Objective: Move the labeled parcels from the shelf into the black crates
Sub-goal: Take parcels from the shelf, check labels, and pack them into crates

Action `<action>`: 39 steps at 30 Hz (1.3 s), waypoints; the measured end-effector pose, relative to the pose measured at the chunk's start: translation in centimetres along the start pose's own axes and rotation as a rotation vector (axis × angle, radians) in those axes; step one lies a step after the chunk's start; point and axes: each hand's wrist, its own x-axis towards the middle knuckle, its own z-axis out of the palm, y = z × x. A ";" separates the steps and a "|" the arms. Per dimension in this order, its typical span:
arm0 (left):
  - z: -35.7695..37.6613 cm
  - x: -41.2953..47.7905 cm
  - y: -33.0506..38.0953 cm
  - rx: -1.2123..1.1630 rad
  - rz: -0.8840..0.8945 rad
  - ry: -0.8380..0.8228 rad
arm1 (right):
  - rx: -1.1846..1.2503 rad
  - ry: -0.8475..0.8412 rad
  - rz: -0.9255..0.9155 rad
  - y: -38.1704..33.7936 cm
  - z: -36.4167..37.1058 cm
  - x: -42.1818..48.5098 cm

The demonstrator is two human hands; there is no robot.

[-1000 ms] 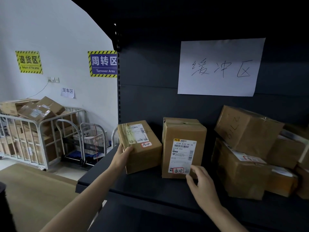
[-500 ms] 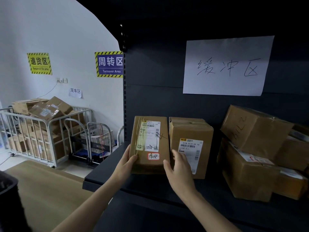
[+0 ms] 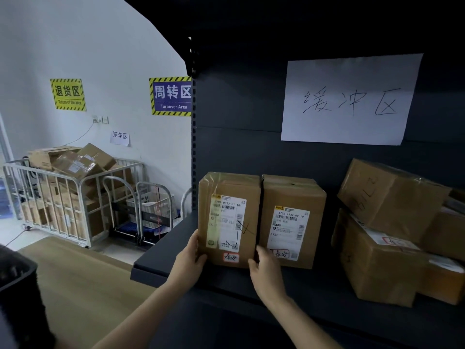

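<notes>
Moved over, right hand [image 3: 264,272] joins left hand [image 3: 189,263] gripping the parcel [image 3: 227,195] at its sides.

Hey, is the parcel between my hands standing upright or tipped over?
Upright: the parcel stands on end, label facing out, left hand and right hand gripping its lower corners.

Held both bare forearms slanting up from the bottom of the view, converging above the front edge of the shelf [image 3: 161,250]. Gripped the lower left corner of the parcel [image 3: 229,187] with the left hand [image 3: 188,260], thumb laid across the front face, fingers out of sight round the side. Clasped the lower right corner with the right hand [image 3: 265,272], back of the hand toward the camera, thumb on the front face, fingertips [image 3: 260,250] tucked round the right side.
</notes>
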 end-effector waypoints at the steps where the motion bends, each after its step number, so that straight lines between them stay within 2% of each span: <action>1: 0.0 0.1 0.0 0.009 -0.001 -0.005 | 0.001 -0.001 -0.002 0.1 0.0 0.1; 9: -0.1 0.1 0.0 -0.004 0.027 -0.028 | -0.007 0.049 -0.041 1.3 -1.9 -0.8; 14: 0.1 0.5 0.3 -0.004 0.012 -0.034 | -0.080 0.212 -0.065 3.4 -5.6 -1.4; 19: 1.3 1.6 1.0 -0.018 -0.055 0.020 | -0.065 0.354 0.043 5.8 -9.0 -1.1; 27: 2.0 3.9 1.3 -0.063 -0.098 0.014 | 0.074 0.197 0.141 7.0 -9.8 1.8; 36: 1.6 5.6 0.7 -0.203 -0.109 -0.059 | 0.250 0.056 0.133 7.3 -9.7 3.8; 39: 1.8 5.5 1.0 -0.248 -0.111 -0.050 | 0.270 0.060 0.120 7.1 -9.5 3.8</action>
